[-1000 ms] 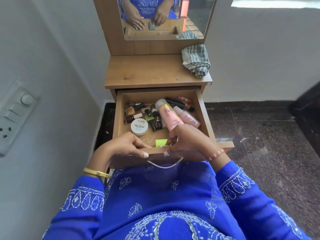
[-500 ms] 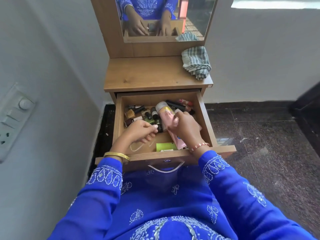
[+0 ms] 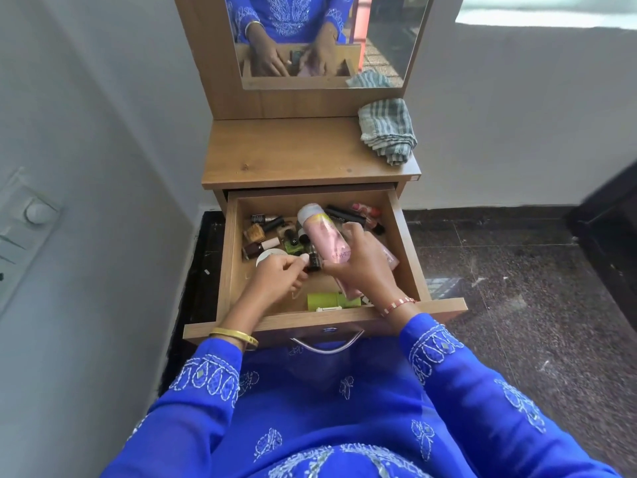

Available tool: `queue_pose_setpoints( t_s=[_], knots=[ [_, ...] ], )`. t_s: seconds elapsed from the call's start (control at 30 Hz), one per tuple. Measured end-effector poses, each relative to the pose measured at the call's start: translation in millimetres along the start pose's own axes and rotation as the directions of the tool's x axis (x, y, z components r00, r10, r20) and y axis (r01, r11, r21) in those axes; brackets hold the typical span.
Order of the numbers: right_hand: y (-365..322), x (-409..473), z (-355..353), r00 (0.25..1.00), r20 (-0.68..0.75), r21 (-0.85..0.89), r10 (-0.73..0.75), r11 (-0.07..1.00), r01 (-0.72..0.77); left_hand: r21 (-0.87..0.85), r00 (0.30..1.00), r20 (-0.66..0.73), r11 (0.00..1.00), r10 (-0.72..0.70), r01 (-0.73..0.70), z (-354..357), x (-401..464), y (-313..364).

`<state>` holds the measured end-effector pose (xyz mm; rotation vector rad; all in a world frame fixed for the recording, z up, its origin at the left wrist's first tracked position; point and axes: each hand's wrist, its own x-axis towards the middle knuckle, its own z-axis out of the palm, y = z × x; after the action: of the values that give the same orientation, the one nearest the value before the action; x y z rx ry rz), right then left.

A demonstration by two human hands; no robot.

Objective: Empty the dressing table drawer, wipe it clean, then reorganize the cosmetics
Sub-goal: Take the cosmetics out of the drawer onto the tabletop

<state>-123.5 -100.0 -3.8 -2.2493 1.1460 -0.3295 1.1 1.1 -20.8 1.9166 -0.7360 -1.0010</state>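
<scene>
A home, most likely a bedroom corner. A small wooden dressing table (image 3: 310, 150) with a mirror (image 3: 327, 39) at 12 o'clock stands against white walls, its open drawer (image 3: 406, 243) cluttered with cosmetics (image 3: 275, 236). A wall switch panel (image 3: 24, 229) sits at 9 o'clock; dark stone floor (image 3: 517, 277) at 3 o'clock.

A single head-worn camera looks forward and steeply down, close above the open wooden drawer (image 3: 406, 236) at 12 o'clock.
</scene>
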Motion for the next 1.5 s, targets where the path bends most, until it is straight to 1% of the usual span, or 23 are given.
queue_pose_setpoints(
  t_s=[0.07,0.17,0.27,0.33,0.4,0.47,0.57,0.63,0.73,0.83,0.93,1.07,1.13,1.2,1.27,1.37,1.5],
  knots=[
    [-7.2,-2.5,-0.6,0.998,-0.014,0.028,-0.061,0.998,0.061,-0.125,1.0,-0.004,0.992,0.001,-0.002,0.1,-1.7,6.8],
    [-25.9,-8.6,5.0,0.995,-0.015,0.038,-0.094,0.995,0.094,-0.304,1.0,-0.024,0.953,-0.01,0.003,-4.2,-6.8,12.0],
    [-43.1,-13.9,12.8,0.994,-0.012,0.088,-0.108,0.99,0.109,-0.352,0.995,-0.094,0.936,-0.024,-0.011,-10.6,-9.6,10.1],
    [-49.1,-14.3,14.0,0.987,0.074,0.132,-0.143,0.982,0.132,-0.346,0.986,-0.159,0.938,-0.06,0.001,-14.4,-9.3,6.8],
    [-50.4,-12.0,8.7,0.978,0.141,0.145,-0.153,0.98,0.133,-0.373,0.977,-0.187,0.927,-0.103,0.026,-17.6,-9.3,5.4],
    [-43.4,-6.2,-0.8,0.991,0.095,0.125,-0.091,0.989,0.079,-0.429,0.978,-0.171,0.903,-0.115,0.031,-18.4,-9.3,5.3],
    [-16.6,8.4,-13.1,0.998,-0.045,-0.049,0.048,0.998,-0.05,-0.465,0.983,-0.158,0.885,-0.098,0.014,-16.9,-9.7,8.0],
    [3.8,13.6,-15.1,0.99,-0.082,-0.137,0.116,0.982,-0.127,-0.477,0.981,-0.166,0.879,-0.102,0.011,-16.4,-10.1,9.3],
    [25.6,16.1,-8.9,0.986,-0.084,-0.216,0.146,0.963,-0.161,-0.456,0.978,-0.18,0.89,-0.106,0.013,-17.3,-10.3,9.2],
    [32.4,18.6,-5.8,0.982,-0.061,-0.209,0.178,0.96,-0.186,-0.425,0.979,-0.18,0.905,-0.101,0.015,-18.1,-10.9,7.8],
    [30.9,18.0,-5.5,0.983,-0.064,-0.188,0.172,0.965,-0.181,-0.391,0.978,-0.18,0.92,-0.107,0.029,-19.1,-11.3,6.2],
    [12.6,13.2,-8.4,0.982,-0.136,-0.093,0.132,0.985,-0.145,-0.357,0.975,-0.21,0.934,-0.07,-0.01,-21.2,-15.2,9.0],
    [-7.6,13.4,-15.5,0.982,-0.155,0.001,0.11,0.994,-0.111,-0.365,0.97,-0.24,0.93,-0.046,-0.046,-26.8,-16.1,13.1],
    [-32.5,17.2,-24.5,0.987,-0.14,0.108,0.077,0.992,-0.062,-0.375,0.956,-0.292,0.921,-0.011,-0.103,-36.1,-13.9,21.2],
    [-57.2,26.5,-31.0,0.993,-0.109,0.172,0.045,0.985,-0.026,-0.35,0.931,-0.364,0.923,0.023,-0.16,-47.8,-6.6,31.7],
    [-88.1,52.1,-32.0,0.998,-0.045,0.264,0.051,0.964,-0.037,-0.241,0.892,-0.448,0.954,0.054,-0.179,-71.4,12.2,47.2],
    [-118.3,90.6,-21.2,0.998,-0.024,0.303,0.05,0.952,-0.04,-0.035,0.833,-0.54,0.986,0.118,-0.162,-101.6,44.8,61.4]
  ],
)
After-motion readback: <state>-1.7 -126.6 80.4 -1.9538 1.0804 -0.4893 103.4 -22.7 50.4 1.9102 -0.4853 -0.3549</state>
